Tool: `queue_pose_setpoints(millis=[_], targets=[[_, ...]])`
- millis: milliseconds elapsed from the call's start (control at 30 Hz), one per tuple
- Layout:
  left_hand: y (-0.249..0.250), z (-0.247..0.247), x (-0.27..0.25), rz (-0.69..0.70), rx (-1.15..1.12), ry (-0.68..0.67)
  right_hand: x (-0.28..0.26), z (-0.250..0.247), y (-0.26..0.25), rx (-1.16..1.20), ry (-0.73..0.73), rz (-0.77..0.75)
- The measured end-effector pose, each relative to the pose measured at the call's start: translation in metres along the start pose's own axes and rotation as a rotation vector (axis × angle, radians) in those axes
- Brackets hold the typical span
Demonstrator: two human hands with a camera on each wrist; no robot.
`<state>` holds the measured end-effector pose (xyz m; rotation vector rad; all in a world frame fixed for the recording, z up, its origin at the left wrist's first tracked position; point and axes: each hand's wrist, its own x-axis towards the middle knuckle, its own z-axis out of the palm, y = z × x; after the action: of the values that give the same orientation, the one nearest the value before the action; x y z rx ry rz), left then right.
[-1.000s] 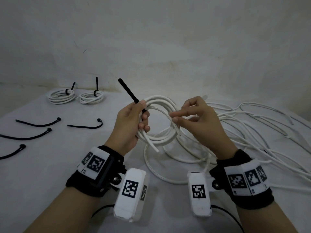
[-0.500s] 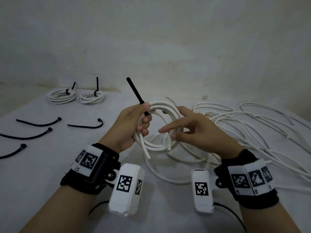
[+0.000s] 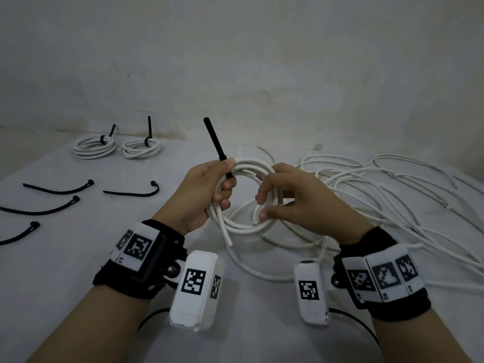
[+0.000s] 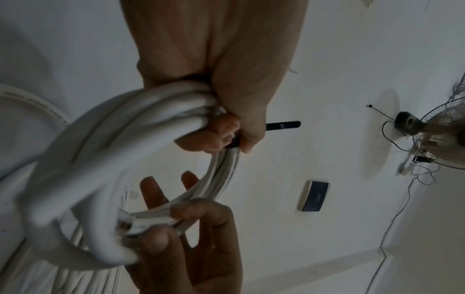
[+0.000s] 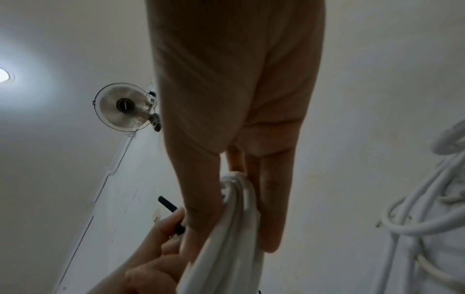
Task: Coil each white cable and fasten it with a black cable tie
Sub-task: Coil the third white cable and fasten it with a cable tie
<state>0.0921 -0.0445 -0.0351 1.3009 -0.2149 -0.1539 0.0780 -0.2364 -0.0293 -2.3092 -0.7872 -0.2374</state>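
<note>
Above the white surface [image 3: 65, 258], between your two wrists, you are holding a coiled white cable [image 3: 245, 226] off the cloth. Your left hand [image 3: 201, 195] is wrapping its fingers around the left side of the coil, and its thumb is pinning a black cable tie [image 3: 215, 144] against the loops; the tie's free tail is sticking up and away from you, leaning left. In the left wrist view the same hand [image 4: 221, 83] is clamping the bundled loops, with the tie's tip poking out past the thumb. Your right hand [image 3: 301, 203] is pinching the right side of the coil between thumb and fingers, close to one cut end of the cable; the other cut end is hanging down below your left hand. In the right wrist view the right hand's fingers [image 5: 274, 199] are lying along the loops with the cable running between them.

To the right of the coil, a loose tangle of white cables [image 3: 379, 195] is sprawling across the surface. To the left, four spare black ties [image 3: 59, 188] are lying flat and apart from one another. Farther back on the left, near the wall [image 3: 235, 61], two finished coils [image 3: 94, 146] are sitting side by side, each one cinched with a black tie whose tail is standing up.
</note>
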Motion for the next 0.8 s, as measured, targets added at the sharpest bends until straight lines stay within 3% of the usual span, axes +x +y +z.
queue_pose_setpoints(millis=[167, 333, 500, 600, 667, 733, 800], targets=[[-0.001, 0.004, -0.002, 0.016, 0.003, -0.018, -0.001, 0.001, 0.007, 0.079, 0.024, -0.035], [0.005, 0.002, -0.003, 0.032, -0.046, -0.028, 0.0, 0.004, -0.002, 0.49, 0.105, -0.004], [-0.004, 0.007, -0.002, 0.046, -0.004, -0.103, 0.01, 0.021, -0.008, 0.805, 0.227, 0.243], [-0.01, 0.004, 0.0, 0.04, -0.035, -0.206, 0.012, 0.022, -0.008, 0.998, 0.377, 0.3], [-0.012, -0.006, -0.001, 0.034, -0.019, -0.344, 0.012, 0.016, -0.008, 1.137, 0.466, 0.309], [-0.015, -0.012, -0.002, 0.028, -0.034, -0.508, 0.012, 0.01, -0.008, 1.215, 0.504, 0.324], [-0.018, -0.013, -0.002, 0.064, -0.056, -0.546, 0.011, 0.01, -0.01, 1.24, 0.512, 0.326]])
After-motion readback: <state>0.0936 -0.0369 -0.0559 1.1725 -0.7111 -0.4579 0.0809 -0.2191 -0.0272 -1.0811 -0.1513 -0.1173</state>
